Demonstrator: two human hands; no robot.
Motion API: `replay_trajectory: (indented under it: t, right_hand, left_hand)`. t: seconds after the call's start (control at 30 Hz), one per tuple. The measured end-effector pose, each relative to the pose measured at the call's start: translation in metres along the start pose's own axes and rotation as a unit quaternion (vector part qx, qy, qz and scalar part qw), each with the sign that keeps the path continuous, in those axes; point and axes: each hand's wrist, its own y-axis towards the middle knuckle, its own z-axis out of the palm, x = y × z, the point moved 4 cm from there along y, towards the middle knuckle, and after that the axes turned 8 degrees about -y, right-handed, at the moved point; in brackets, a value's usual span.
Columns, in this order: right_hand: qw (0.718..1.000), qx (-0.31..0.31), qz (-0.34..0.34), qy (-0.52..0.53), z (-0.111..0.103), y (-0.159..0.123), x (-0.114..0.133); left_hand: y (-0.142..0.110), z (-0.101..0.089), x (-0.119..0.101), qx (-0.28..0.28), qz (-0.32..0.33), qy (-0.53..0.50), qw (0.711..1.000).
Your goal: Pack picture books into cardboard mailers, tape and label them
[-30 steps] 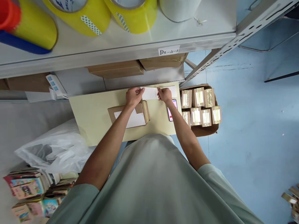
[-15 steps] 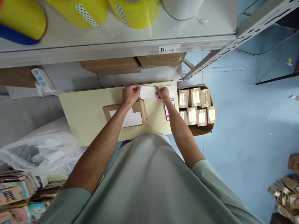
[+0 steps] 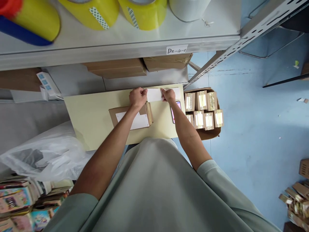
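A white paper strip [image 3: 154,94], perhaps a label sheet, stretches between my two hands at the far edge of the cream tabletop [image 3: 93,119]. My left hand [image 3: 138,97] pinches its left end. Closed on the strip farther right is my right hand [image 3: 168,95], with more white paper showing beyond the fingers. Below my left hand lies a brown cardboard box [image 3: 120,116] with a white label [image 3: 137,121] on top, partly covered by my left forearm. A phone [image 3: 173,115] with its screen lit rests beside my right wrist, partly hidden by it.
An open carton [image 3: 208,134] of several small taped boxes stands right of the table. Above the table's far side runs a grey shelf [image 3: 135,43] holding yellow tape rolls [image 3: 145,14]. Plastic bags [image 3: 48,154] and stacked books [image 3: 16,199] sit at the left.
The view has shifted slightly, so the table, box and shelf items sit a little farther right. Both hands keep their hold on the paper strip.
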Motion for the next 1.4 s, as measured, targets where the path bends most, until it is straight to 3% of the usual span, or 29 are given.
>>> replay_trajectory:
  t: [0.17, 0.3, 0.4, 0.53, 0.63, 0.77, 1.0, 1.2, 1.4]
  right_hand:
    - [1.0, -0.001, 0.016, -0.005, -0.002, -0.004, 0.003]
    - [1.0, 0.019, 0.002, 0.006, -0.005, -0.019, 0.011]
    - [0.989, 0.071, -0.041, 0.124, -0.008, -0.058, 0.011]
    - [0.952, 0.164, -0.13, 0.226, -0.013, -0.143, -0.005]
    - [0.947, 0.143, -0.193, 0.215, -0.019, -0.201, -0.023]
    - [0.946, 0.086, -0.237, 0.204, -0.032, -0.25, -0.035]
    - [0.937, 0.01, -0.3, 0.18, -0.063, -0.312, -0.019]
    - [0.909, -0.045, -0.383, 0.16, -0.077, -0.344, -0.007]
    - [0.875, -0.019, -0.458, 0.152, -0.075, -0.353, 0.0]
  left_hand:
    - [-0.021, -0.03, -0.002, -0.025, 0.024, -0.111, 0.993]
    - [-0.06, -0.063, -0.001, -0.003, 0.035, -0.256, 0.966]
    - [-0.095, -0.084, 0.005, 0.0, 0.03, -0.32, 0.947]
    - [-0.136, -0.095, 0.018, 0.012, 0.016, -0.358, 0.933]
    - [-0.16, -0.094, 0.026, 0.032, 0.021, -0.366, 0.93]
    - [-0.186, -0.099, 0.022, 0.06, 0.045, -0.373, 0.925]
    - [-0.229, -0.146, -0.013, 0.014, 0.136, -0.34, 0.931]
    - [-0.263, -0.181, -0.021, -0.053, 0.219, -0.329, 0.917]
    - [-0.285, -0.187, -0.009, -0.046, 0.22, -0.359, 0.906]
